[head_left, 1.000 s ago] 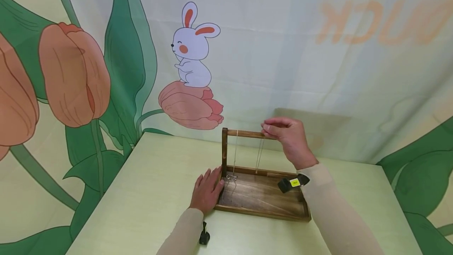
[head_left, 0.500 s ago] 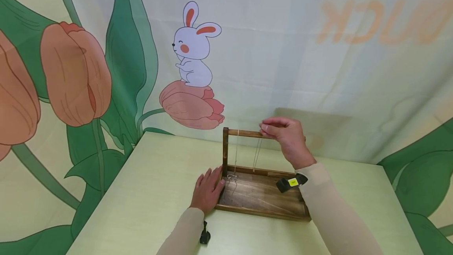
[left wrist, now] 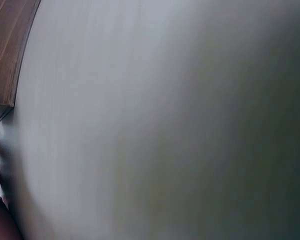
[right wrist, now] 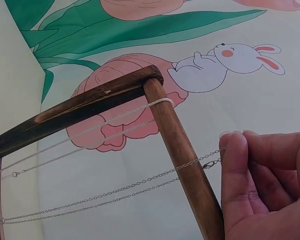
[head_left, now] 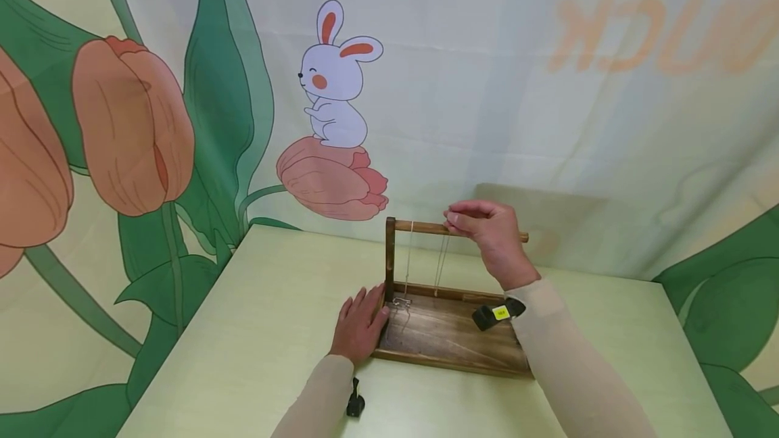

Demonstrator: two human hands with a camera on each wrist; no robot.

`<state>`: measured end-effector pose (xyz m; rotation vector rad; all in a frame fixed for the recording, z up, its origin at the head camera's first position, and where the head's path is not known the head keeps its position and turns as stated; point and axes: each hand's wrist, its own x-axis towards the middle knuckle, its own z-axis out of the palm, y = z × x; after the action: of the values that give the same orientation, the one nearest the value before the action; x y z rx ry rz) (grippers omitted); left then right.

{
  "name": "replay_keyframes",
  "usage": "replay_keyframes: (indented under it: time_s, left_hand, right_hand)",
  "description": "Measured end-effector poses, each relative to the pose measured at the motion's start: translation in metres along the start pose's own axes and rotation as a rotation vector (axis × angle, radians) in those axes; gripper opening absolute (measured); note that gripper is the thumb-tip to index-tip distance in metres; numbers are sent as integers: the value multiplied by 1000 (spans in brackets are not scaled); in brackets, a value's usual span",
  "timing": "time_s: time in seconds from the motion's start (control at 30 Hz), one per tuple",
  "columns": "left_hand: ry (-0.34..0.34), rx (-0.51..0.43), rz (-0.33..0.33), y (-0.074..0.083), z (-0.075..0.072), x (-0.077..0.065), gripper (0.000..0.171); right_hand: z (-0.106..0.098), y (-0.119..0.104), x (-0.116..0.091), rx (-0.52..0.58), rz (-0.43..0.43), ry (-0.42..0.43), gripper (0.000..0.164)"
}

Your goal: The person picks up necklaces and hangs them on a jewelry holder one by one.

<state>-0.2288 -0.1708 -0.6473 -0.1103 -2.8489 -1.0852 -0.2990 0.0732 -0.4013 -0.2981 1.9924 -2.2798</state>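
Note:
A dark wooden jewelry stand (head_left: 462, 336) has a shallow tray base, a post (head_left: 390, 259) at its left and a crossbar (head_left: 420, 226) on top. A light necklace (head_left: 409, 259) loops over the bar near the post, its lower end lying in the tray. My right hand (head_left: 496, 238) pinches a second, silver chain necklace (right wrist: 110, 197) just above the bar. Near my fingertips, one strand passes in front of the bar and the other behind it; a small clasp (right wrist: 210, 164) shows there. My left hand (head_left: 358, 330) rests with extended fingers against the tray's left side.
The pale table (head_left: 243, 357) carries the stand, with its back edge against a printed cloth backdrop (head_left: 456, 86) of tulips and a rabbit. Black wrist cameras sit on both cuffs, the right one (head_left: 487, 316) over the tray.
My right hand has shifted slightly left along the bar, carrying the chain necklace nearer the post. The bar's right end now shows past the hand. My left hand stays against the tray.

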Motion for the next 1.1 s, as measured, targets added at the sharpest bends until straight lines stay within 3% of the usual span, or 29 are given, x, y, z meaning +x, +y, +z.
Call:
replay_keyframes:
  time_s: [0.5,1.1]
  left_hand:
    - [3,6,-3,-2,2,0,56]
    - [-6,7,-9,1,0,1,57]
  right_hand:
    - [4,13,1,-203,-37,62,25]
    - [14,21,-10,-290,-67,129,24]
